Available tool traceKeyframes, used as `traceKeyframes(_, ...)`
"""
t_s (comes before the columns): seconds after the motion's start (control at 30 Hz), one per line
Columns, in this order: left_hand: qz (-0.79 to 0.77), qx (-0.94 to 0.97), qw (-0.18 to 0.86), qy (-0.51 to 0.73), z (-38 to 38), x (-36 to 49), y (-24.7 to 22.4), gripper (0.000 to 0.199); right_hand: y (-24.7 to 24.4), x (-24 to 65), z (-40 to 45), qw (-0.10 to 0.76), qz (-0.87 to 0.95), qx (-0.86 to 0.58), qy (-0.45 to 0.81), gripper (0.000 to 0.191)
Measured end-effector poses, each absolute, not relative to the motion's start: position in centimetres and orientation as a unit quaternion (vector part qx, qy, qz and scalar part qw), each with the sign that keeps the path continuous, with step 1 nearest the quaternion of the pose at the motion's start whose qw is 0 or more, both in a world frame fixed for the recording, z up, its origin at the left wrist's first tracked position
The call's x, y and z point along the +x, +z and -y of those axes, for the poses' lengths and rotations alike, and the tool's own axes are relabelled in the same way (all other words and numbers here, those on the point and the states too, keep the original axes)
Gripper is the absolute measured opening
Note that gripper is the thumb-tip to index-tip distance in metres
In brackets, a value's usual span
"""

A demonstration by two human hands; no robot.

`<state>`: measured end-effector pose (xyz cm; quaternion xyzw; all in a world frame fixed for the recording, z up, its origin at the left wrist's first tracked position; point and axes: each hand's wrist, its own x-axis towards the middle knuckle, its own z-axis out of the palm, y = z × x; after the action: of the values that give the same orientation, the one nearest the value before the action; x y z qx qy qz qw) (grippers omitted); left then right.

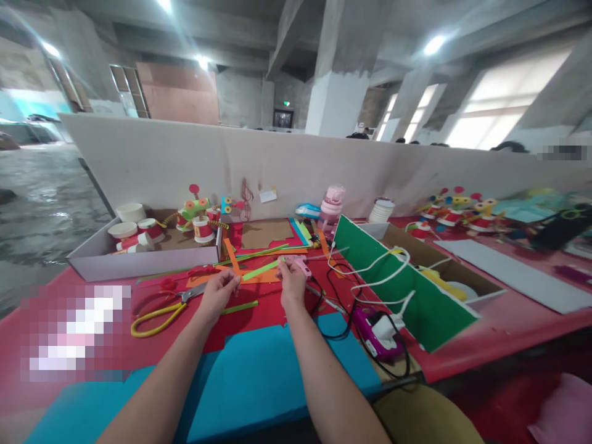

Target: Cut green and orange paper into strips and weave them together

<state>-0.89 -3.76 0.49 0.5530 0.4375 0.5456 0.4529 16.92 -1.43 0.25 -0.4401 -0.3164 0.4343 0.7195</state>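
Observation:
A light green paper strip stretches between my two hands above the red table covering. My right hand pinches its right end, beside a pink glue gun. At the strip's left end, my left hand has its fingertips pressed together; the strip's tip meets them. Orange paper strips lie crossed behind the hands, and another green strip rests on the table below. Yellow-handled scissors lie to the left of my left hand.
A white box with paper cups and cup figures stands at the left. A green-sided box, white cables and a purple power strip are at the right. Blue sheets lie under my forearms.

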Motion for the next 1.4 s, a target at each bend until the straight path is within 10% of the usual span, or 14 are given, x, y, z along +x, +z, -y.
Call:
traceKeyframes(0.17,-0.43,0.521,0.467,0.571,3.9,-0.8,0.8,0.031,0.6,16.8,1.7,0.753,0.226,-0.382,0.485,0.032)
traceKeyframes(0.37,-0.43,0.504,0.454,0.595,4.1,-0.3,0.6,0.028,0.0,12.7,3.6,0.551,0.386,-0.323,0.665,0.028)
traceKeyframes(1.4,-0.41,0.296,0.456,0.733,2.9,-3.7,1.5,0.032,-1.0,13.8,3.3,0.515,0.508,-0.453,0.521,0.034)
